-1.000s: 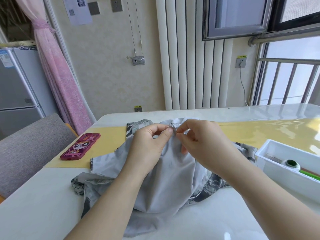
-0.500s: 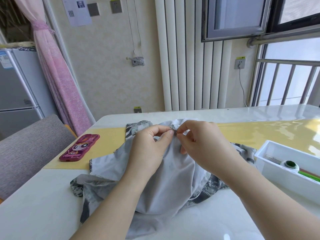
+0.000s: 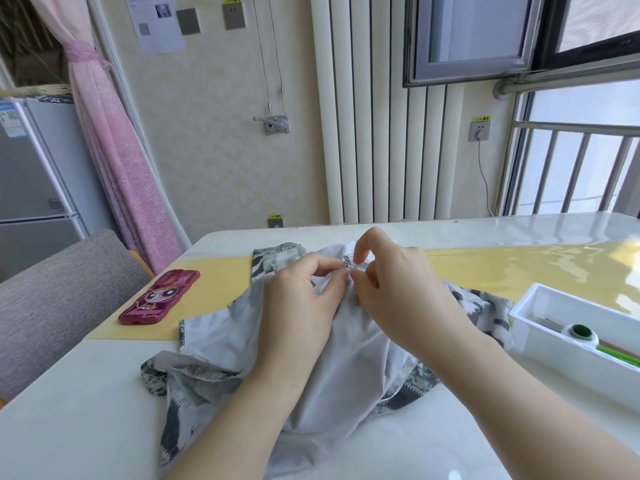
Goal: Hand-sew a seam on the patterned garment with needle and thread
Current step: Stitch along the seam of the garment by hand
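Note:
The grey patterned garment [image 3: 214,341] lies bunched inside out on the white table [image 3: 86,410], its pale reverse side facing up. My left hand [image 3: 298,303] pinches a raised fold of the fabric between thumb and forefinger. My right hand [image 3: 391,289] is right beside it, thumb and forefinger pinched together at the same fold, at a small shiny spot that may be the needle. The needle itself is too small to make out, and no thread shows.
A pink phone [image 3: 159,296] lies on the yellow mat [image 3: 214,282] to the left. A white tray [image 3: 554,344] with a green-cored thread spool [image 3: 581,332] and green sticks stands at the right. A grey chair [image 3: 59,292] is beside the table's left edge.
My right hand's forefinger has lifted a little above the fold while still pinching there. My left hand keeps its pinch on the fabric.

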The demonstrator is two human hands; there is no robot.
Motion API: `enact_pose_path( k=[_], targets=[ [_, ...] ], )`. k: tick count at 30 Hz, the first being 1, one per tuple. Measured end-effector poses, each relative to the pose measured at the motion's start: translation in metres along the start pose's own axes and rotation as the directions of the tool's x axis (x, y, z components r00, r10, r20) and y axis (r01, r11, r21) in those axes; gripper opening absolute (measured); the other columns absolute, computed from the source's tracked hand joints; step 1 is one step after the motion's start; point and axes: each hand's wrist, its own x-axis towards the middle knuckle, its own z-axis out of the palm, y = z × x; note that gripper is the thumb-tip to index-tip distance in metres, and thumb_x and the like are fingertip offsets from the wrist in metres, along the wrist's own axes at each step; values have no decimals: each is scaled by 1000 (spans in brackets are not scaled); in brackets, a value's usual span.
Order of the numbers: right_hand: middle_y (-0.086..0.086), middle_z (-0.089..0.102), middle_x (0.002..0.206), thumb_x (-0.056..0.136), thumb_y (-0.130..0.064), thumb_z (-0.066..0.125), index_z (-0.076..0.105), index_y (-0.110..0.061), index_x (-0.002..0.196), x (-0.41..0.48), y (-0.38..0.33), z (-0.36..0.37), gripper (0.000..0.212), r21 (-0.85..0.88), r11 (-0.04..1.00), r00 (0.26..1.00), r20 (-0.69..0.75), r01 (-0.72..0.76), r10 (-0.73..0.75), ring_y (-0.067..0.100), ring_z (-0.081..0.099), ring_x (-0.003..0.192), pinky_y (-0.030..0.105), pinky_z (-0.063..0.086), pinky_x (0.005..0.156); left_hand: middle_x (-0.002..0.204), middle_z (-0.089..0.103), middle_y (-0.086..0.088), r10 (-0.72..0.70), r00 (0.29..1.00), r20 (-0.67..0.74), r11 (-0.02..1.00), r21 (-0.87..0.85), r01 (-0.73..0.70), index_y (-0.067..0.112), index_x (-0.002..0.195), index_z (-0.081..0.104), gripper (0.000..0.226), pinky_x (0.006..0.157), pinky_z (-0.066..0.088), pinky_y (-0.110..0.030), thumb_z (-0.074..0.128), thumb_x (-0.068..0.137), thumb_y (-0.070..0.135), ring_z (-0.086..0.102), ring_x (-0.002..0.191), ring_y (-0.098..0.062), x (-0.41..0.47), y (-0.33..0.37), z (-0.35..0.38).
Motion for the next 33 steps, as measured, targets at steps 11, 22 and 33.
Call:
enact_pose_path(
  k=[11, 22, 33],
  targets=[
    [-3, 67, 73, 90, -23, 60, 60, -19, 83, -7, 10, -14, 8, 370, 926, 987, 107, 73, -120, 20, 60, 66, 39, 50, 68, 74, 72, 15, -215, 972, 92, 917, -325, 234, 31, 74, 69, 21, 69, 48, -12, 68, 86, 13, 62, 71, -3, 4, -11, 1],
    [-10, 74, 96, 86, -22, 62, 67, -26, 100, -10, 19, -27, 15, 556, 831, 948, 277, -26, -156, 2, 66, 81, 16, 49, 70, 77, 73, 11, -207, 968, 141, 917, -317, 243, 25, 81, 69, 10, 71, 47, -13, 70, 84, 16, 64, 77, -4, 7, -7, -6],
    [5, 74, 81, 74, -24, 70, 64, -13, 82, -7, 18, -38, 15, 623, 781, 943, 281, -39, -177, 9, 63, 69, 19, 50, 70, 72, 68, 24, -139, 983, 117, 948, -272, 166, 28, 78, 67, 15, 67, 42, -5, 70, 83, 14, 58, 68, 6, 7, -5, -11]
  ],
)
